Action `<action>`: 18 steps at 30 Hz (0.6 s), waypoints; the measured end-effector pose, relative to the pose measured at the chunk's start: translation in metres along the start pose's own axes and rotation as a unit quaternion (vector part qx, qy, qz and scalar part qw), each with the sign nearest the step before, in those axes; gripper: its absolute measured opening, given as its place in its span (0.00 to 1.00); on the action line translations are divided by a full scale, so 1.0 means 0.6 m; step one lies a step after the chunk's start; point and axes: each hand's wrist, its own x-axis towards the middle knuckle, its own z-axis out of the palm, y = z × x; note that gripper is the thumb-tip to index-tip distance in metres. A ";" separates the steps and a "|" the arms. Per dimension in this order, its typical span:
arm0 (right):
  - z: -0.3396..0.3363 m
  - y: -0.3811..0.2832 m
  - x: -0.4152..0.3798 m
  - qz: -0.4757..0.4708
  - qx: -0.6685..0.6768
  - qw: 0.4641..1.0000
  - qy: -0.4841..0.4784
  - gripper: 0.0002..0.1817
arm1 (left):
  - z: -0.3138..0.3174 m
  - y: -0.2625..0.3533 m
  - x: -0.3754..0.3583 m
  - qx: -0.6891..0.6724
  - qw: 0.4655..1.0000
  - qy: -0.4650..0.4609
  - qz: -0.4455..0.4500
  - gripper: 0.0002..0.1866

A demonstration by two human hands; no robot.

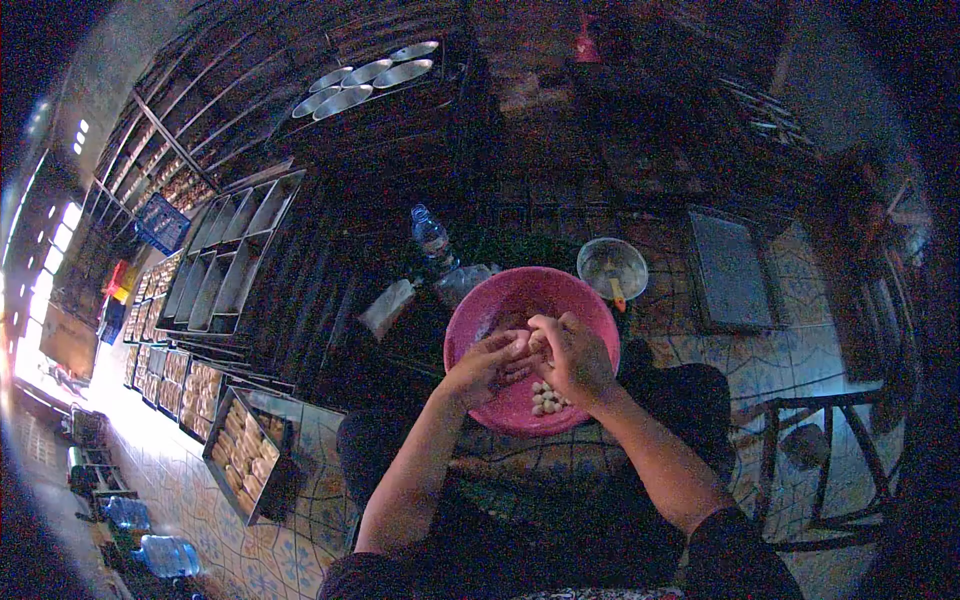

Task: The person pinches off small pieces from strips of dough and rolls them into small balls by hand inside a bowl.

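Dark sleeves (738,556) close by; my left grip (486,366) and right grip (575,362) curl, around what I can't tell; if my knee (685,405) bumps the pink bowl (498,414), pale balls (547,398) may spill

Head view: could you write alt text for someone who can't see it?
The left hand and right hand come together over a pink bowl holding small pale balls. Beyond are a plastic bottle and a round container; at left, a tray of elongated pieces.

Dim room, patterned tile floor (312,515), bright daylight (38,310) at far left
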 end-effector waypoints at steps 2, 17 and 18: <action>-0.008 -0.005 0.001 -0.053 0.005 0.998 0.035 0.37 | 0.012 0.002 0.002 0.095 0.995 0.042 0.001 0.19; -0.023 -0.002 0.008 -0.061 0.204 0.974 0.078 0.33 | 0.020 -0.016 0.006 0.004 0.986 0.157 0.052 0.11; -0.019 0.001 0.007 -0.061 0.204 0.974 0.078 0.33 | 0.023 -0.016 0.005 0.003 0.986 0.157 0.053 0.11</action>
